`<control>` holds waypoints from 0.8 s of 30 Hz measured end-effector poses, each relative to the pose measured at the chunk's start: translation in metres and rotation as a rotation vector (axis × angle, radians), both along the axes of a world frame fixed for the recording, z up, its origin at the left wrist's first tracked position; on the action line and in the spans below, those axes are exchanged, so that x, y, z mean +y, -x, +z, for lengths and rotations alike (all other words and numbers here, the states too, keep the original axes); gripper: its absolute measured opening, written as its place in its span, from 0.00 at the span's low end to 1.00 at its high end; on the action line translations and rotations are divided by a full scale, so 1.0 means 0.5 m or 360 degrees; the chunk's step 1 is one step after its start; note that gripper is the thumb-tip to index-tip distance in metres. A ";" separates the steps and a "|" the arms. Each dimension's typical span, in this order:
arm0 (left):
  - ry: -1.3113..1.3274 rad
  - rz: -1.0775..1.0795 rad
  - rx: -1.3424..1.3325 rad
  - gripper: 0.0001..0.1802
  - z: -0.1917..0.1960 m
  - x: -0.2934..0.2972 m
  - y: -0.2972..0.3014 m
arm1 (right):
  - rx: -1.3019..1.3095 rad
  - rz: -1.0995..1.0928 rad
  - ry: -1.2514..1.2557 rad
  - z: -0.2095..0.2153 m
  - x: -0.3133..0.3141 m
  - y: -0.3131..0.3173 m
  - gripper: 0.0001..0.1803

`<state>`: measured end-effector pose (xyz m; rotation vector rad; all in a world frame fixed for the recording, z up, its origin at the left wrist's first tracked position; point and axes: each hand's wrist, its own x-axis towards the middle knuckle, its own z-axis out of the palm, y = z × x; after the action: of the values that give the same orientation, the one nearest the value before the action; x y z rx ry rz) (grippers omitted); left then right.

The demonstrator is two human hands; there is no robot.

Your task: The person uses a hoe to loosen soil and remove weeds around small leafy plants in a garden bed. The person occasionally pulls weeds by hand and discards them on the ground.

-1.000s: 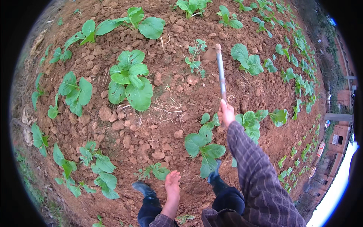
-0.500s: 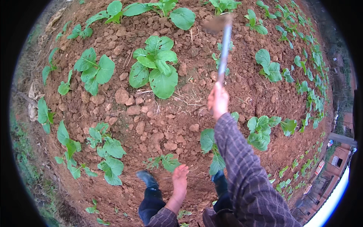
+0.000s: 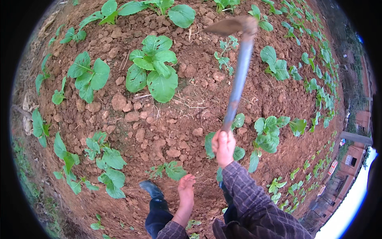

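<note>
My right hand (image 3: 224, 148) is wrapped round the lower end of a hoe's pale grey-blue handle (image 3: 240, 79). The hoe's brown, soil-coloured blade (image 3: 227, 27) is raised at the far end, pointing left, and looks slightly blurred. Low in the middle, my left hand (image 3: 186, 187) hangs free with loosely bent fingers and nothing visible in it. A small leafy plant (image 3: 174, 171) grows just beyond its fingertips. Beneath the blade stands a thin, pale green weed (image 3: 225, 53). To the left of the handle is a large leafy vegetable plant (image 3: 153, 67) with holes in its leaves.
Lumpy reddish-brown soil (image 3: 167, 135) lies all around. Leafy plants (image 3: 270, 133) stand right of my right hand, and more (image 3: 111, 167) at the left. My boot (image 3: 152, 189) is beside my left hand. A brick building (image 3: 352, 159) shows at the far right.
My right hand has come down and nearer to me, drawing the hoe with it. More of the blade now shows. My left hand has barely moved, and the view has shifted slightly.
</note>
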<state>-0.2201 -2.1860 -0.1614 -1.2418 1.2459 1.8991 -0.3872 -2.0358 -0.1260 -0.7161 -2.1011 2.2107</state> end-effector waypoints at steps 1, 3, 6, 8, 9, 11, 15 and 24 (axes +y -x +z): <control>0.0002 -0.0018 0.0008 0.13 -0.001 0.007 0.000 | -0.0256 0.0028 0.0068 -0.031 -0.013 -0.014 0.17; -0.0055 -0.0022 -0.0001 0.13 0.003 0.027 0.008 | -0.0769 0.0070 0.0316 -0.113 0.008 0.034 0.15; -0.0035 -0.0035 0.0007 0.13 0.001 0.008 -0.001 | -0.0653 0.0041 0.0198 -0.111 0.002 0.044 0.18; 0.0004 -0.0048 0.0030 0.13 -0.002 0.005 0.000 | -0.0653 0.0060 0.0248 -0.086 0.013 0.040 0.19; 0.0009 -0.0082 0.0011 0.13 -0.002 0.007 -0.007 | -0.0488 0.0076 0.0155 -0.081 0.017 0.041 0.18; 0.0056 -0.0117 -0.0039 0.13 -0.001 0.005 -0.019 | -0.0214 0.0105 0.0131 -0.053 0.016 0.070 0.16; 0.0067 -0.0146 -0.0068 0.13 0.005 0.035 -0.003 | -0.0170 0.0012 0.0090 -0.081 0.003 0.100 0.15; 0.0066 -0.0073 -0.0017 0.11 -0.002 0.026 -0.013 | -0.0379 0.0149 0.0177 0.015 0.033 0.027 0.19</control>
<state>-0.2135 -2.1732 -0.1623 -1.2323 1.3031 1.8402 -0.4008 -2.0191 -0.1183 -0.9514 -2.1686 2.4172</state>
